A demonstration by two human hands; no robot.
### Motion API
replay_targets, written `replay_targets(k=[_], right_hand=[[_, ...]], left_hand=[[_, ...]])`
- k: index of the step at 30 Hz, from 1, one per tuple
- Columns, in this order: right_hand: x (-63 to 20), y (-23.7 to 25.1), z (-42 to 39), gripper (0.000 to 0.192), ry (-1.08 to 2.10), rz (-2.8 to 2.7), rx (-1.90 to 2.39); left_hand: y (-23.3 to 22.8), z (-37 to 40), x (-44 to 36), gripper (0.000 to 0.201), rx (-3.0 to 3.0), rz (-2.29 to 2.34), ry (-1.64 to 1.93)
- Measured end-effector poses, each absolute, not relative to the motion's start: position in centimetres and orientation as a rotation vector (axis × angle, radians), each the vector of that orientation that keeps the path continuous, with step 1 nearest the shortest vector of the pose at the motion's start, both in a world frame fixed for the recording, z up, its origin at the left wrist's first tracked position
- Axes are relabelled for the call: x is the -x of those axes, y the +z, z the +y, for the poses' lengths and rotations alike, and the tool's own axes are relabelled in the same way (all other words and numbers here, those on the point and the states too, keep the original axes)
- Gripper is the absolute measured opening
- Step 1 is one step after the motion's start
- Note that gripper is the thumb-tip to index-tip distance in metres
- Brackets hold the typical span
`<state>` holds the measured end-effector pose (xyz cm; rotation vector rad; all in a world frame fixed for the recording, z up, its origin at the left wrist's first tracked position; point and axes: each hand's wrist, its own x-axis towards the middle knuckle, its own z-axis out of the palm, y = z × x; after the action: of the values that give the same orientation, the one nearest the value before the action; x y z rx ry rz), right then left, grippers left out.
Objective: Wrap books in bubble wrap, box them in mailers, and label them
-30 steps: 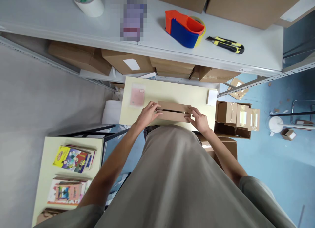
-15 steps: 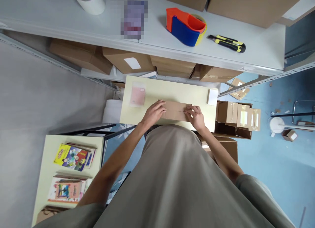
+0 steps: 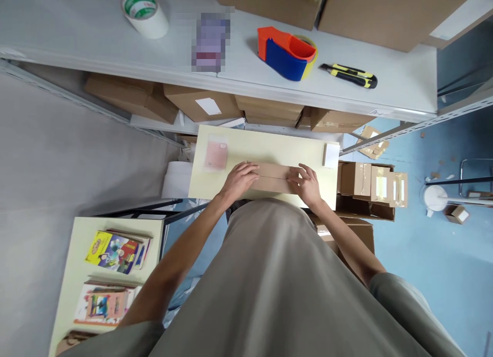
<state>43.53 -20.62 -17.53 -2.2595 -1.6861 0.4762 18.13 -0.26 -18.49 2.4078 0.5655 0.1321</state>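
A small brown cardboard box (image 3: 274, 184) lies on the pale yellow table close to my body, its two top flaps meeting at a seam along the middle. At its left end, my left hand (image 3: 242, 179) presses curled fingers over the flaps. On the opposite end, my right hand (image 3: 305, 183) pinches near the seam, with some fingers raised. A pink booklet in a clear sleeve (image 3: 216, 154) rests left of the box. Toward the table's right edge sits a white stack of paper or cards (image 3: 331, 155).
Above the table (image 3: 265, 142), a grey shelf (image 3: 231, 82) bears a white tape roll (image 3: 148, 19), a tape dispenser (image 3: 287, 54), a utility knife (image 3: 349, 75) and a blurred purple item (image 3: 211, 42). Books (image 3: 115, 251) lie on a side table at left; cartons (image 3: 356, 180) stand right.
The whole view has shifted slightly, so the shelf and table sit lower in the picture. Both hands stay at the box ends; the right fingers have lifted and spread a little.
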Motion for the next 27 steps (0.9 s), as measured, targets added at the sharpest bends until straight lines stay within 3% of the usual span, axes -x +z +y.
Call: replay_targets(k=[9,15,19,22,27], right_hand=[[-43.6,-16.7,-20.1,0.031,0.484,-1.721,2.250],[-45.5,-11.2,-17.9,0.026,0.404,-1.771,2.068],[-48.2,-4.5,-12.0,0.030,0.182,-1.736,2.036],[-50.5,0.1,-5.1,0.047,-0.018,-1.734,2.048],[-52.3,2.2,5.5,0.060,-0.048,-1.836,2.239]], left_hand=[[-17.4,-0.3,-18.8,0.028,-2.409,0.539,0.097],[-11.9,2.3,-20.6,0.026,-2.445,0.437,0.212],[-5.6,6.2,-23.9,0.026,-2.522,0.462,0.501],[-0.8,9.2,-27.4,0.029,-2.548,0.540,0.709],[2.6,12.5,-32.1,0.039,-2.503,0.636,0.886]])
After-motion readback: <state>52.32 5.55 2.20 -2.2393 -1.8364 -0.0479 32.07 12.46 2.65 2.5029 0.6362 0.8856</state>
